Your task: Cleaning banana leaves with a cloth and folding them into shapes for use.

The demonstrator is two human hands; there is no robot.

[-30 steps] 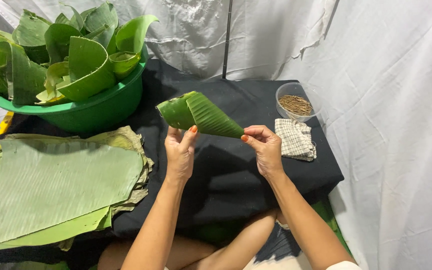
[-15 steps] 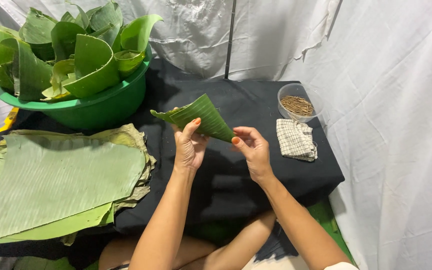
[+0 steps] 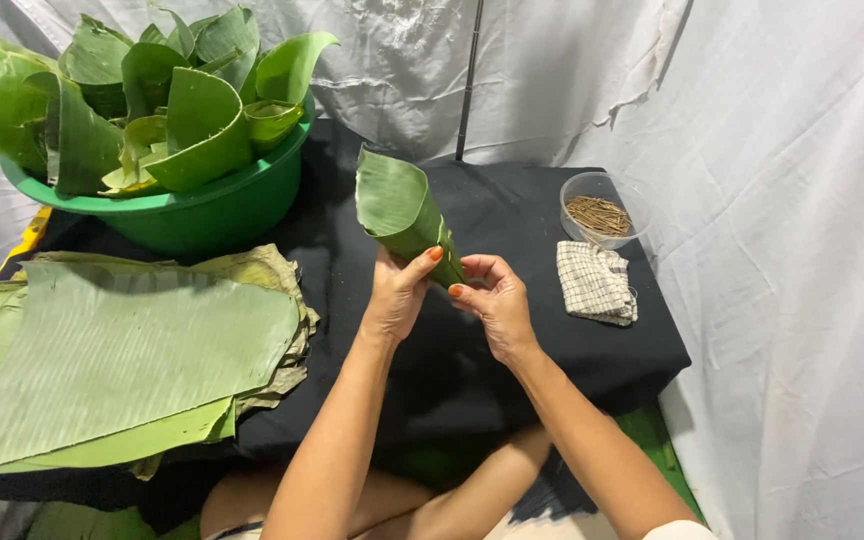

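A green banana-leaf cone [image 3: 399, 210] stands nearly upright above the black table [image 3: 512, 220], its wide mouth up and tilted to the left. My left hand [image 3: 396, 292] grips its narrow lower end from the left, thumb across the front. My right hand [image 3: 495, 303] pinches the same tip from the right. Both hands touch the cone near its point.
A green basin [image 3: 207, 205] full of rolled leaf cones sits at the back left. A stack of flat banana leaves [image 3: 122, 355] lies at the left. A clear bowl of thin brown sticks [image 3: 597, 212] and a checked cloth [image 3: 595, 282] rest at the right.
The cone has swung from lying sideways, point to the right, to standing almost upright. Both hands have shifted down to its narrow tip.
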